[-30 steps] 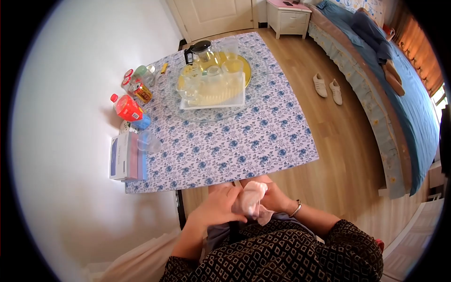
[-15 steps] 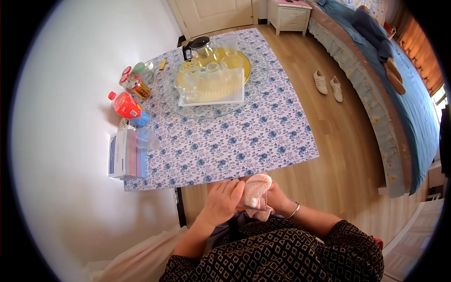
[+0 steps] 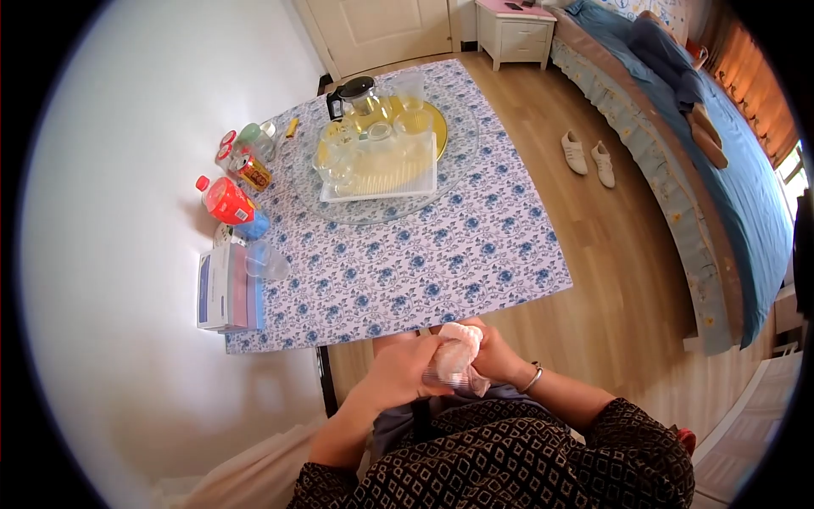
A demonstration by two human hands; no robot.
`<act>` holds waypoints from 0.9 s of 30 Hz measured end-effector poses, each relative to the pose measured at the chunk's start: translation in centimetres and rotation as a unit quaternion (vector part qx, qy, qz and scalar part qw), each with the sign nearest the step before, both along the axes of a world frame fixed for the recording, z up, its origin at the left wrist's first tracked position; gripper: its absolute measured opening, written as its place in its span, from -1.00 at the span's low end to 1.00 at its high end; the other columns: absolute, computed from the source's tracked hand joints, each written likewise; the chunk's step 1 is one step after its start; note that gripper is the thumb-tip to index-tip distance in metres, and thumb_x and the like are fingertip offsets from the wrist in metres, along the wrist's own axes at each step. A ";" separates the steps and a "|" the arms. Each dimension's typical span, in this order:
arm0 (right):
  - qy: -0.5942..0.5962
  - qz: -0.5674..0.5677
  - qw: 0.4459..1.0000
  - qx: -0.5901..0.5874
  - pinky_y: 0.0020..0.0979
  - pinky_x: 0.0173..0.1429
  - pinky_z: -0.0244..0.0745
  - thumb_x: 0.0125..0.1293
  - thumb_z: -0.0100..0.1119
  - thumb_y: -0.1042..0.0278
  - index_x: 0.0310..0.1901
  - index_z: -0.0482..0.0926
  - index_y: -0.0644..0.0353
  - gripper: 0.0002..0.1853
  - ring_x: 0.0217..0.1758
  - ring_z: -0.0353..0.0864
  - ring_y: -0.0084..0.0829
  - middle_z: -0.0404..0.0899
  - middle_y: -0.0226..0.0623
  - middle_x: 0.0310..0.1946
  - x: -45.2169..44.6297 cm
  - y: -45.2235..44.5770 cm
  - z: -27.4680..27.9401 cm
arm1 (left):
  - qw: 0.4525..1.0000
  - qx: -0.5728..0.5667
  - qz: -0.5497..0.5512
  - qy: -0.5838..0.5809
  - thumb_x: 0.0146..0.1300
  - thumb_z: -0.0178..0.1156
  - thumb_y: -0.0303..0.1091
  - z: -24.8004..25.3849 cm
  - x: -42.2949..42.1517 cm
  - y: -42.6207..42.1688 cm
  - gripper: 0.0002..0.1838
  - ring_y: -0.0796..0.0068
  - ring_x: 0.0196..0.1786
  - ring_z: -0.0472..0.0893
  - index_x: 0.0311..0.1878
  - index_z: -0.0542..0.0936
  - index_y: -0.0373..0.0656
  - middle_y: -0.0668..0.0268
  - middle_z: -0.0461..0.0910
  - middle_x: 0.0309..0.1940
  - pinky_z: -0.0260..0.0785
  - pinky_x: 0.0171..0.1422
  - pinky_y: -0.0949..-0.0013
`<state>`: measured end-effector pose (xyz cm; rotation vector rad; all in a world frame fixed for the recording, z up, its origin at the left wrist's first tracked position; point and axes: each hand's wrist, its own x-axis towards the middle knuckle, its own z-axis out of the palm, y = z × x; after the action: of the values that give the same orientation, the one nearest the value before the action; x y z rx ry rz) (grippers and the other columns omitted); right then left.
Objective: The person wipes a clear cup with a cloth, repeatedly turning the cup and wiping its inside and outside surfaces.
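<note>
In front of my lap, just off the table's near edge, my left hand (image 3: pixel 397 375) is closed around a clear ribbed glass (image 3: pixel 443 379). A pale pink and white cloth (image 3: pixel 459 349) is bunched at the mouth of the glass and hangs down beside it. My right hand (image 3: pixel 500 356), with a silver bracelet at its wrist, grips this cloth against the glass. Some of the fingers and part of the glass are hidden behind the cloth.
On the flowered tablecloth (image 3: pixel 407 271) stand a white tray (image 3: pixel 381 195) of glasses, a black-lidded pitcher (image 3: pixel 363 97), a red-labelled bottle (image 3: pixel 227 202), a can (image 3: pixel 253 172) and a box (image 3: pixel 222 288). A person's legs (image 3: pixel 674 68) rest on the bed (image 3: pixel 721 204). Shoes (image 3: pixel 574 153) lie between.
My left hand has turned round the glass, and the cloth has shifted and bunched more tightly at its mouth. The camera view has tilted slightly.
</note>
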<state>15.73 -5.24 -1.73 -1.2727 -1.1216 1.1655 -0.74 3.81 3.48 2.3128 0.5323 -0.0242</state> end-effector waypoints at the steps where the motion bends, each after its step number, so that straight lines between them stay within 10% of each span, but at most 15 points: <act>1: 0.000 0.000 1.000 0.000 -0.57 -0.20 0.44 0.14 0.13 0.48 -0.18 0.54 0.25 -0.81 -0.24 0.52 -0.65 0.60 -0.34 -0.32 -0.3 -0.2 -0.6 | 0.996 0.079 -0.015 -0.045 -0.23 0.38 -0.05 -0.7 -0.2 -0.3 -0.21 0.09 -0.18 0.47 0.02 0.30 -0.32 0.12 0.45 -0.23 0.32 -0.08 0.23; 7: 0.170 -0.016 0.982 -0.078 -0.56 -0.18 0.45 0.20 0.08 0.48 -0.16 0.54 0.19 -0.82 -0.24 0.52 -0.64 0.58 -0.43 -0.28 -0.6 -0.7 -1.8 | 0.972 0.173 0.028 -0.154 -0.23 0.37 -0.03 -1.3 -0.4 -0.9 -0.24 0.07 -0.18 0.47 0.00 0.31 -0.27 0.10 0.45 -0.22 0.31 -0.07 0.21; 13: -0.064 0.123 0.986 -0.087 -0.50 -0.16 0.43 0.12 0.11 0.40 -0.06 0.49 0.21 -0.69 -0.21 0.54 -0.55 0.58 -0.26 -0.26 -0.1 -0.1 -0.9 | 0.995 -0.058 -0.060 0.046 -0.20 0.38 0.03 0.2 -0.8 0.7 -0.21 0.05 -0.10 0.48 0.06 0.30 -0.21 0.06 0.48 -0.14 0.33 -0.06 0.17; 20: -0.007 0.143 0.989 -0.026 -0.48 -0.11 0.42 0.15 0.09 0.37 -0.01 0.48 0.19 -0.66 -0.18 0.52 -0.54 0.58 -0.28 -0.26 3.0 -0.2 0.4 | 0.995 -0.081 -0.033 0.038 -0.20 0.38 0.05 0.5 -1.0 0.3 -0.14 0.10 -0.04 0.49 0.16 0.28 -0.19 0.04 0.48 -0.09 0.34 -0.01 0.25; 23: 0.007 0.235 0.936 -0.261 -0.47 0.03 0.38 0.21 0.10 0.35 0.08 0.38 0.25 -0.60 -0.07 0.47 -0.56 0.53 -0.35 -0.13 6.1 0.0 5.1 | 0.992 -0.127 0.001 0.004 -0.21 0.39 0.07 0.1 -2.0 0.9 -0.10 0.15 0.02 0.48 0.17 0.28 -0.21 0.06 0.47 -0.06 0.32 0.05 0.30; 27: 0.067 0.199 0.975 -0.067 -0.38 0.22 0.25 0.18 0.17 0.34 0.17 0.28 0.29 -0.47 0.17 0.32 -0.44 0.38 -0.24 0.10 8.2 -1.4 3.4 | 0.986 -0.133 0.101 0.029 -0.27 0.44 -0.01 0.2 -1.9 0.9 -0.05 0.16 0.04 0.46 0.20 0.26 -0.22 0.01 0.42 0.02 0.29 0.11 0.31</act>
<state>23.98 -6.66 1.65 -1.0757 -1.2486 1.6243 -2.69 4.72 3.68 1.9949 0.7456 -0.0620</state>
